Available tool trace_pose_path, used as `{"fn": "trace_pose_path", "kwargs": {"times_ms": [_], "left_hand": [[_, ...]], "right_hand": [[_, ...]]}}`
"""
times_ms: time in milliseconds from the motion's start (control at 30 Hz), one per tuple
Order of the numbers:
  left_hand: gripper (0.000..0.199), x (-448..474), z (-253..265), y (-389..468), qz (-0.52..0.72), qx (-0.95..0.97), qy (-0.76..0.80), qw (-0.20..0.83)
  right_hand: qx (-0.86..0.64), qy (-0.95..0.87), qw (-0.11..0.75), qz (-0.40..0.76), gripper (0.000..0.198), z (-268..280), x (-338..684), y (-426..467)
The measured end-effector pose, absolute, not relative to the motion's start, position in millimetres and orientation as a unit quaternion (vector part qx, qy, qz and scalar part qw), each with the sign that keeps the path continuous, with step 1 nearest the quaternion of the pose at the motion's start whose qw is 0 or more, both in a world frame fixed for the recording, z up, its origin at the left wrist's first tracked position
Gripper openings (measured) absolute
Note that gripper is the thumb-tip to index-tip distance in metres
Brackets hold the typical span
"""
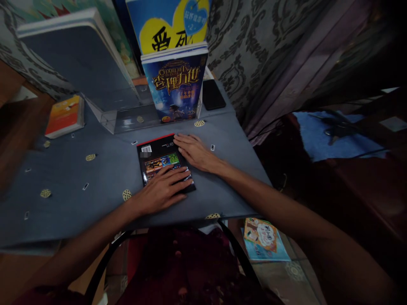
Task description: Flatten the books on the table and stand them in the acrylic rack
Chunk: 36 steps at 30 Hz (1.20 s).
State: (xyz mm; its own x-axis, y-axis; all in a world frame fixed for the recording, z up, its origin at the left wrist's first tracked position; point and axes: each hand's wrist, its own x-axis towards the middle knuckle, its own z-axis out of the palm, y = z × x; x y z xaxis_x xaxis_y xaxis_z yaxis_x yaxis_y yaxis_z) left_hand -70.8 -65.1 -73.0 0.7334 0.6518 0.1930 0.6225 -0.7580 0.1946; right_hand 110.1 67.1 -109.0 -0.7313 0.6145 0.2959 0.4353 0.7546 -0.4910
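A black book (159,148) with a barcode, small colour pictures and a red edge lies flat on the table. My left hand (167,187) rests palm down across its near part, fingers stretched out over the cover. At the book's far right corner lies my right hand (193,150), its fingers extended and touching the cover. Neither hand is wrapped around anything. Beyond them, a blue book with gold lettering (176,91) stands upright in a clear stand (136,120).
A large grey-backed book (82,63) stands at the back left, near an orange book (65,116) lying flat. A black phone (213,94) lies behind the stand's right side. A patterned curtain (254,34) hangs behind the table. Booklets (265,239) lie on the floor.
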Motion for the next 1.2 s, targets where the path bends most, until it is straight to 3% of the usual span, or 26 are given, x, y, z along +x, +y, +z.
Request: {"fn": "trace_pose_path", "kwargs": {"times_ms": [333, 467, 900, 1200], "left_hand": [[0.040, -54, -84, -36, 0.150, 0.872, 0.466, -0.002], [0.039, -53, -85, -35, 0.166, 0.868, 0.468, -0.012], [0.032, -56, -84, -36, 0.190, 0.893, 0.407, -0.004], [0.035, -57, -83, -34, 0.178, 0.896, 0.406, 0.018]], "right_hand": [[-0.258, -0.901, 0.232, 0.260, 0.048, -101, 131, 56], [-0.283, -0.896, 0.256, 0.229, 0.046, -106, 148, 36], [-0.294, -0.929, 0.208, 0.086, 0.046, -108, 171, -21], [-0.284, -0.929, 0.219, 0.094, 0.045, -108, 170, -20]]}}
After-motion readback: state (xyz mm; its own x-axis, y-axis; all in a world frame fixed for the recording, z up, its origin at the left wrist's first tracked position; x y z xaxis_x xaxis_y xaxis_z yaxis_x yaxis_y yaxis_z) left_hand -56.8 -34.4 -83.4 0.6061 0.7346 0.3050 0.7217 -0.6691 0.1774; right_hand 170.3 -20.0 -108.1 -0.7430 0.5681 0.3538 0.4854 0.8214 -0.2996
